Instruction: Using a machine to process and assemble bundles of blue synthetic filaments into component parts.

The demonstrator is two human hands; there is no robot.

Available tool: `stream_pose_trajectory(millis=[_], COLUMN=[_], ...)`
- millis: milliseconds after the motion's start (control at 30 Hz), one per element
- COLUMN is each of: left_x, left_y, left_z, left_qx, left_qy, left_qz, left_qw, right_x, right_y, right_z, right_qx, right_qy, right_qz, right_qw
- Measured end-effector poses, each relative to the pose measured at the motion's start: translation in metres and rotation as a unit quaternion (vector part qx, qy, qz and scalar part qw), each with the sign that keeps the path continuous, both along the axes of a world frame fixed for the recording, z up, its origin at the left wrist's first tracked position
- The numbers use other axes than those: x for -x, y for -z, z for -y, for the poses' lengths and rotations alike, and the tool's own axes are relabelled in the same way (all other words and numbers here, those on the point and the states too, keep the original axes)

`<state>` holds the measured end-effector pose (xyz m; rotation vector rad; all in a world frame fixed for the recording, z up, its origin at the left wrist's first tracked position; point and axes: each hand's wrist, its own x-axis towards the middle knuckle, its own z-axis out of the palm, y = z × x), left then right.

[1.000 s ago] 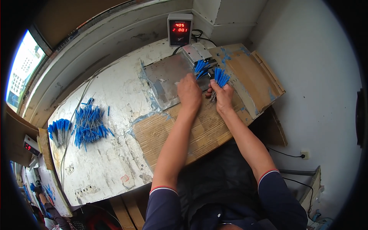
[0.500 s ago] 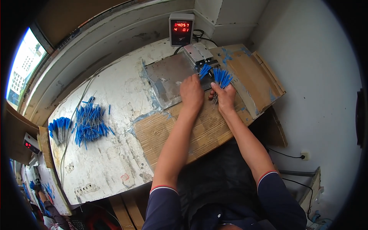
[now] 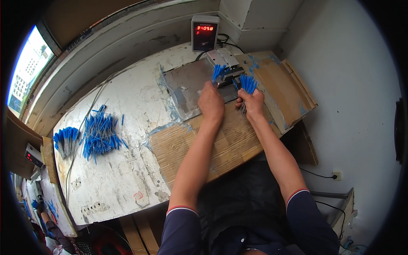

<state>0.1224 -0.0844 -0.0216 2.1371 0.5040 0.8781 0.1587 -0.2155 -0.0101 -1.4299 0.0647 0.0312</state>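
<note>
My left hand [image 3: 211, 103] is closed around a small bunch of blue-tipped wires [image 3: 218, 72], their tips fanned out above the fingers. To its right, my right hand [image 3: 251, 103] grips a thicker bunch of blue-tipped wires [image 3: 247, 83], with thin pale stems showing below the fist. Just beyond both hands is a small metal machine [image 3: 224, 59], its dark front partly covered by the left bunch. The metal plate [image 3: 182, 85] lies beside my left hand. Whether a single wire sits between the right fingertips is too small to tell.
A large heap of blue-tipped wires [image 3: 101, 134] and a smaller bundle [image 3: 66, 140] lie on the worn white table [image 3: 127, 174]. Cardboard [image 3: 191, 148] covers the near edge. A red-digit display box [image 3: 205, 34] stands behind the machine. Another person's arm [image 3: 53, 229] shows at lower left.
My left hand's bunch has swung left and up, away from the machine's front. My right hand has shifted slightly right and down. The display's digits have changed.
</note>
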Motion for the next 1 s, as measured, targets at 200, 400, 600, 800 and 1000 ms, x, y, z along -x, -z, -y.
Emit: stream_pose_trajectory(millis=[200,400,600,800,1000], left_x=[-0.002,-0.008,-0.003,-0.003,-0.003], left_y=[0.008,0.008,0.008,0.005,0.005], left_z=[-0.005,-0.003,-0.003,-0.003,-0.003], left_qx=[-0.022,-0.089,-0.149,-0.126,-0.123], left_qy=[-0.006,-0.029,0.035,0.06,0.052], left_qz=[0.055,0.149,0.026,0.011,0.012], left_qw=[0.998,0.984,0.988,0.99,0.991], right_x=[-0.005,-0.007,-0.005,-0.001,0.003], right_y=[0.003,0.007,0.004,0.007,0.004], right_z=[-0.011,-0.009,0.0,0.008,0.007], right_qx=[0.021,0.013,-0.111,-0.107,-0.063], right_qy=[0.01,0.012,-0.002,-0.015,-0.009], right_qz=[0.005,0.014,-0.045,-0.029,-0.018], right_qw=[1.0,1.0,0.993,0.994,0.998])
